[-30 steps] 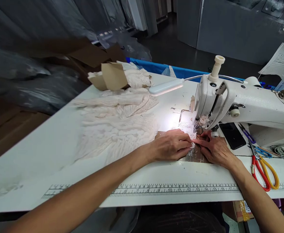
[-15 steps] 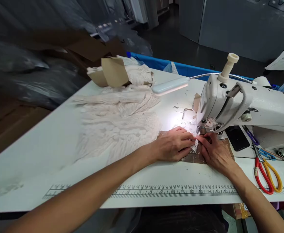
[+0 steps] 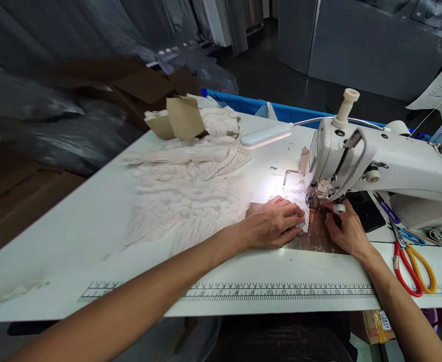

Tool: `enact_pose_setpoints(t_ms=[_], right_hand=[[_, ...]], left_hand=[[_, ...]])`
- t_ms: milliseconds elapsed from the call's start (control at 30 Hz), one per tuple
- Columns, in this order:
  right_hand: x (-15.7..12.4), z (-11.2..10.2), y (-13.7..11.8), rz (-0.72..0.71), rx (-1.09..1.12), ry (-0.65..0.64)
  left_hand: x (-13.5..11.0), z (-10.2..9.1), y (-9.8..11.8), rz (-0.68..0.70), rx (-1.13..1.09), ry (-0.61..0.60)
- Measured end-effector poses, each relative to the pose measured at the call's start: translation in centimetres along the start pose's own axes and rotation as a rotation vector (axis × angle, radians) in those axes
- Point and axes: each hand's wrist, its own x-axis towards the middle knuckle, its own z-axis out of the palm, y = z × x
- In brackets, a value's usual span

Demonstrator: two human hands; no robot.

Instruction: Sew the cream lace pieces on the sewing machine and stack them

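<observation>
A white sewing machine stands on the right of a white table. My left hand lies flat, fingers together, pressing a strip of white lace just left of the presser foot. My right hand rests to the right of the needle area, its fingers curled near a small white knob at the machine's base. What the fingers grip is hidden. A brown taped patch lies under both hands.
A heap of cream lace fabric spreads over the table's middle, with folded cardboard behind it. A lamp lights the needle area. Red and yellow scissors and a black phone lie at the right. A printed ruler runs along the front edge.
My right hand has slid right, away from my left hand, to the knob at the machine's base. My left hand stays on the lace.
</observation>
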Motion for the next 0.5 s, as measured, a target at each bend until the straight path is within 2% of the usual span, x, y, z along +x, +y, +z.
enact_pose_setpoints(t_ms=[267, 400, 500], right_hand=[[0.00, 0.05, -0.21, -0.018, -0.001, -0.026], [-0.02, -0.26, -0.30, -0.021, 0.038, -0.031], [-0.24, -0.24, -0.43, -0.076, 0.081, -0.068]], left_hand=[[0.40, -0.21, 0.00, 0.062, 0.023, 0.118], [0.64, -0.13, 0.11, 0.084, -0.039, 0.176], [0.85, -0.23, 0.25, 0.037, -0.151, 0.253]])
